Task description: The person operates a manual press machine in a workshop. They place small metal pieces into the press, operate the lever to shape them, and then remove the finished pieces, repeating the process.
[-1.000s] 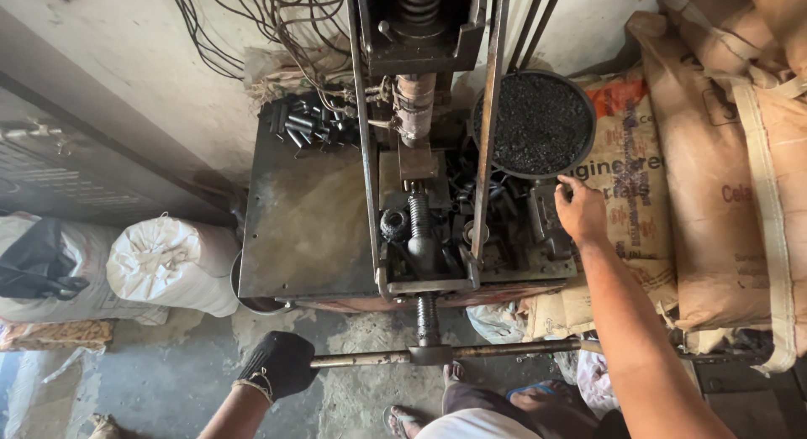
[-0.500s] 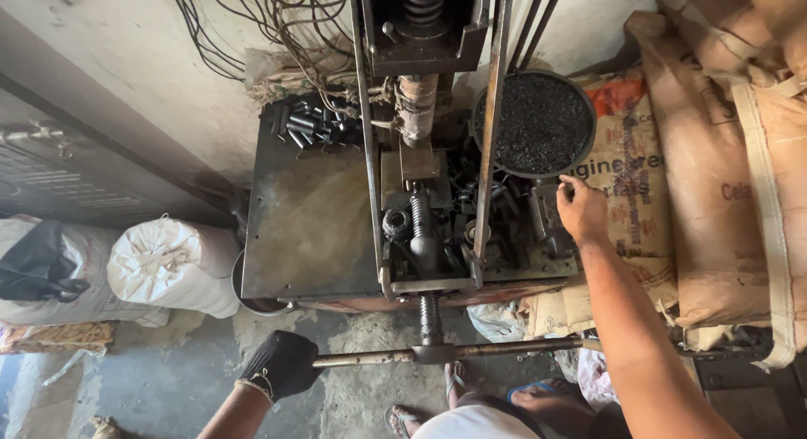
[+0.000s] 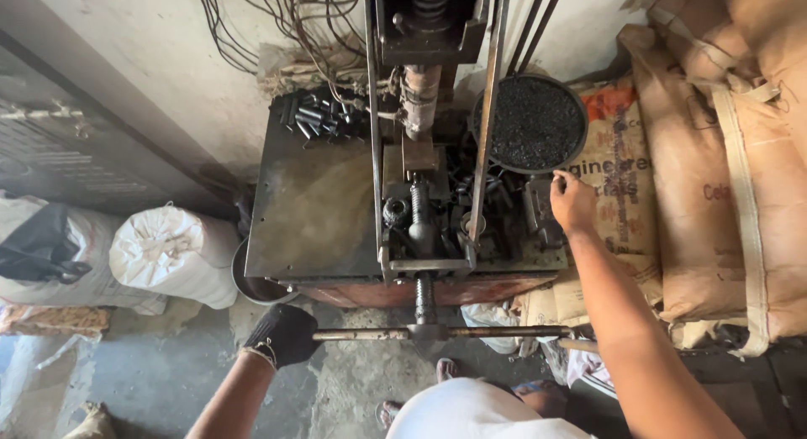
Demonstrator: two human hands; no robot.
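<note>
My left hand (image 3: 286, 334), in a black glove, grips the left end of a horizontal steel bar handle (image 3: 471, 331) fixed to a threaded screw (image 3: 423, 298) at the front of a press machine (image 3: 420, 195). My right hand (image 3: 572, 202), bare, rests at the machine's right edge, fingers curled beside a small dark metal block (image 3: 540, 205), just below a round pan of black granules (image 3: 530, 122). Whether those fingers pinch anything is hidden.
A flat metal plate (image 3: 315, 212) forms the machine's left deck, with several dark cylindrical parts (image 3: 315, 115) piled at its back. Tied white sacks (image 3: 172, 254) lie on the left floor. Brown sacks (image 3: 723, 195) stack at the right. Wires hang above.
The view has shifted slightly. My right hand stays by the pan's lower edge, and my left hand stays on the bar handle.
</note>
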